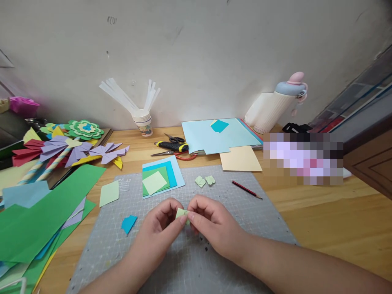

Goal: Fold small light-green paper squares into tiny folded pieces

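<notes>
Between my two hands, above the grey cutting mat (101,249), is a small piece of light green folded paper (181,212). My left hand (162,222) pinches its left side between thumb and fingers. At its right side my right hand (212,222) pinches it too, and the fingers hide part of it. Just beyond the hands lie two small light green folded paper pieces, one on the left (200,181) and one on the right (210,180). A stack of paper squares (179,179) in blue and green sits behind my left hand, topped by a light green square (154,183).
A pencil (246,189) lies right of the folded pieces. Behind are a utility knife (171,146), scissors (163,154), light blue sheets (199,134) and a paper cup (143,122) holding white strips. Green sheets (45,228) and paper flowers (85,130) crowd the left. A bottle (275,108) leans at right.
</notes>
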{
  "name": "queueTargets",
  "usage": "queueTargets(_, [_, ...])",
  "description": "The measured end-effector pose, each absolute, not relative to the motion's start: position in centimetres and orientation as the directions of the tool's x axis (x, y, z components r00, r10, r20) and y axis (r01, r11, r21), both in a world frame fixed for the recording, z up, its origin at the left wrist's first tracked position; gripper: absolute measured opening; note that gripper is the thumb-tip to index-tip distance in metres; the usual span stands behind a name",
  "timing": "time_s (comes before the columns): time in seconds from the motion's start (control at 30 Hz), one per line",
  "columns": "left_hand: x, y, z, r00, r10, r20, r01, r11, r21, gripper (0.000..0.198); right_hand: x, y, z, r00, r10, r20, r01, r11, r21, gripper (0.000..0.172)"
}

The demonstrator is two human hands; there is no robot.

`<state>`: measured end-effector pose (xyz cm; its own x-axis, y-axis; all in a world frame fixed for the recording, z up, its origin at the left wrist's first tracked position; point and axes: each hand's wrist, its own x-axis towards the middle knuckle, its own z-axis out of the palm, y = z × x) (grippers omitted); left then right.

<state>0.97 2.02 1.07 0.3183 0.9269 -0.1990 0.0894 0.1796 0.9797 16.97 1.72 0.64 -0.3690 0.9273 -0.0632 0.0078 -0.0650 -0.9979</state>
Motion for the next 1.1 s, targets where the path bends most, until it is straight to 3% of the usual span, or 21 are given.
queueTargets(0.63, [0.63,2.46,0.49,0.258,0.947,-0.193,0.157,0.156,0.975,0.026,16.98,1.79,0.78,-0.343,0.932,-0.118,-0.124,-0.17,-0.978,0.02])
queueTargets(1.1, [0.63,2.23,0.95,0.259,0.943,-0.208,0.178,0.165,0.97,0.027,16.9,1.7,0.96,-0.341,0.933,-0.116,-0.078,-0.151,-0.985,0.02])
